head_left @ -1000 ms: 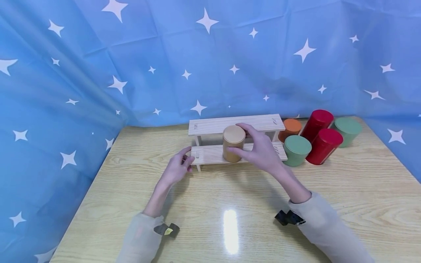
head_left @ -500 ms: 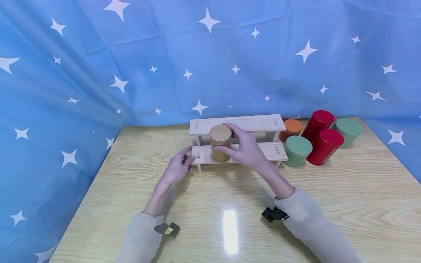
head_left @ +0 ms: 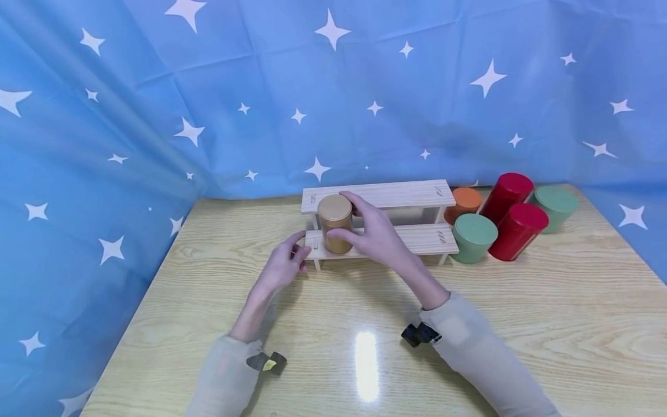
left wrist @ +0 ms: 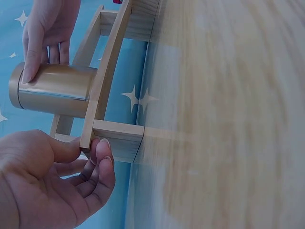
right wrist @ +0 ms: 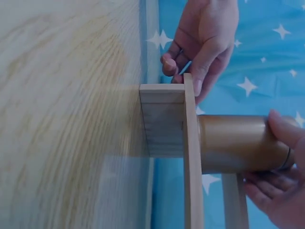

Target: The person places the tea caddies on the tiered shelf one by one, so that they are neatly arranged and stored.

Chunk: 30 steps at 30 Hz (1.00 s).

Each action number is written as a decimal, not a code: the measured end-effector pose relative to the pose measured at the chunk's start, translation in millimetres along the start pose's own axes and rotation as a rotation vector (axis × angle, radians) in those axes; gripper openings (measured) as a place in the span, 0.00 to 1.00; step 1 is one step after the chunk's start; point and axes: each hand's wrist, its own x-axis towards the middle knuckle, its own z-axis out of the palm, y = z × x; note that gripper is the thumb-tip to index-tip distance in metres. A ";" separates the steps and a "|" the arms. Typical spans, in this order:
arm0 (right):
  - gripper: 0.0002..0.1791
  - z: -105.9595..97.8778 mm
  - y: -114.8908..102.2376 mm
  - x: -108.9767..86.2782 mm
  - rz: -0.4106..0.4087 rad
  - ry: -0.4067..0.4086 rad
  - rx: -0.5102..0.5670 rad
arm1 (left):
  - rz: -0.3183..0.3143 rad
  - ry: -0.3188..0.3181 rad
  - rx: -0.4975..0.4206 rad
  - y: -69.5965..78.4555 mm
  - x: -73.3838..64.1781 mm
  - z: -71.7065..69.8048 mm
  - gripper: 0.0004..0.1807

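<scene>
A gold canister (head_left: 336, 223) with a lid stands upright on the lower tier of a two-tier wooden rack (head_left: 385, 240), close to its left end. My right hand (head_left: 377, 231) grips the canister from the right, thumb in front and fingers behind; the right wrist view shows its thumb on the gold side (right wrist: 233, 143). At the rack's left end my left hand (head_left: 281, 263) pinches the lower board's edge. In the left wrist view the left thumb lies on the board end (left wrist: 88, 138), with fingers curled beneath it.
Right of the rack stand an orange canister (head_left: 464, 202), two tall red canisters (head_left: 513, 231) and two green canisters (head_left: 475, 237). A blue star-printed curtain (head_left: 271, 104) hangs behind the wooden table (head_left: 323, 336).
My right hand has moved the gold canister left along the lower tier, from about the middle to near the left end. My left hand keeps its hold on the board.
</scene>
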 end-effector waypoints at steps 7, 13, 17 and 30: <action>0.43 4.5 -1.3 -0.1 -0.003 0.032 -0.015 | 0.006 0.003 0.014 0.5 0.1 -0.1 0.27; 0.46 2.6 -1.4 -2.3 0.022 0.006 -0.030 | 0.008 -0.001 0.010 -0.2 -0.2 0.3 0.27; 0.49 -4.2 -3.3 -5.9 0.066 -0.018 -0.010 | 0.003 -0.001 0.004 0.0 -0.4 0.1 0.28; 0.38 -44.0 4.0 -16.1 0.003 0.064 0.012 | -0.011 -0.006 -0.009 0.6 -0.4 -0.1 0.28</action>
